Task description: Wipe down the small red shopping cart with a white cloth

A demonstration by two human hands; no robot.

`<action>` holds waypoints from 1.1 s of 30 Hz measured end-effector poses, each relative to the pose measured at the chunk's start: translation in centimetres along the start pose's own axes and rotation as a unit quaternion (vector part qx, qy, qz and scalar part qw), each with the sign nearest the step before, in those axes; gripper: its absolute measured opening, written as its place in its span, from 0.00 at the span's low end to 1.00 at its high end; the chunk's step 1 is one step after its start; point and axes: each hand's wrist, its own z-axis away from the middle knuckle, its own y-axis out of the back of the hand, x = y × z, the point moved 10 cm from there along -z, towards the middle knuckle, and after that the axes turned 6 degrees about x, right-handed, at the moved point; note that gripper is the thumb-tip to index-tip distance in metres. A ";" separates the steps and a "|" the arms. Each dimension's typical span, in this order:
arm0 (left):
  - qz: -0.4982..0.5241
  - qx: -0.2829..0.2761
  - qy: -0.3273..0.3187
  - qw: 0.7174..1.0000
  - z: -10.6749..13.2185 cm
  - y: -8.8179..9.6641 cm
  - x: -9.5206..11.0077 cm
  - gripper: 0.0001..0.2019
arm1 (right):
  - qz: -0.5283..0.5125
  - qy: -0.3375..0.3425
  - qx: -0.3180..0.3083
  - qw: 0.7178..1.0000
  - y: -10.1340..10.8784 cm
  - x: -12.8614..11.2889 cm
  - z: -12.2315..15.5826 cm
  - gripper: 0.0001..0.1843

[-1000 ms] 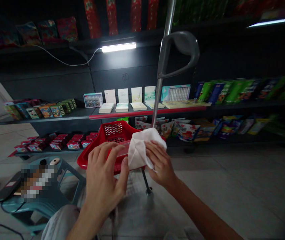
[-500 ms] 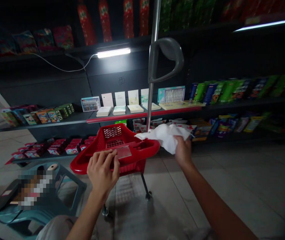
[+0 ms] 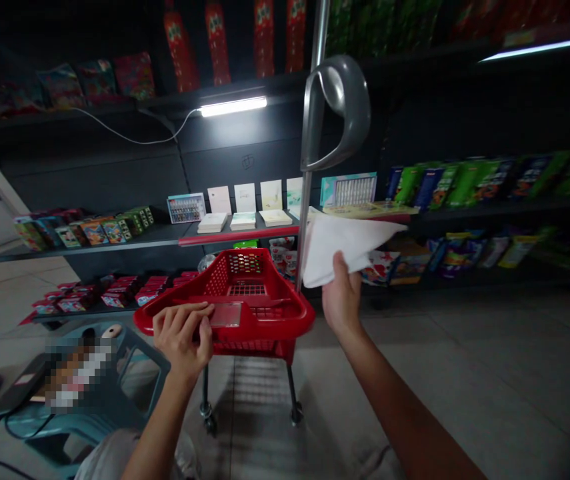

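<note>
Above the right fingers [image 3: 355,281], clamped on its lower edge, white cloth [image 3: 335,239] spreads; left fingers [image 3: 181,317] curl around the cart handle [image 3: 259,328].

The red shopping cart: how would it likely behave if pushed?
The red shopping cart would probably roll readily, since wheels show beneath its legs. It may be fairly light for its size, given the perforated, plastic-looking basket walls and slim legs. A one-sided push might turn it, as the left hand touches the handle off-centre.

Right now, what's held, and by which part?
Right hand holds white cloth by its lower edge; left hand is on red cart handle, grip unclear.
</note>
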 end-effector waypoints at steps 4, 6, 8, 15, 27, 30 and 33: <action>0.021 0.006 0.018 1.000 0.4 -0.1 -1.2 0.11 | 0.061 0.011 -0.068 0.996 -2.5 -0.5 2.9 0.29; 0.024 0.007 0.044 0.999 0.5 -0.2 -1.7 0.13 | 0.067 0.012 -0.085 0.994 -2.8 -0.3 3.2 0.29; 0.026 0.004 0.064 0.998 0.5 -0.1 -1.5 0.13 | 0.077 0.004 -0.111 0.991 -3.0 0.3 3.4 0.29; 0.098 -0.064 -0.014 0.993 0.5 0.0 5.2 0.16 | 0.095 -0.031 -0.161 0.982 -2.9 1.8 4.6 0.29; 0.142 0.026 -0.022 0.989 2.8 0.2 2.2 0.10 | 0.163 0.075 -0.275 0.945 -3.7 1.4 8.9 0.22; 0.143 0.048 0.001 0.989 3.0 0.7 -0.1 0.11 | 0.223 0.250 -0.332 0.882 -4.1 0.3 11.2 0.19; 0.126 0.049 0.034 0.990 2.9 1.2 -2.3 0.15 | 0.229 0.350 -0.391 0.820 -4.5 -0.2 13.5 0.18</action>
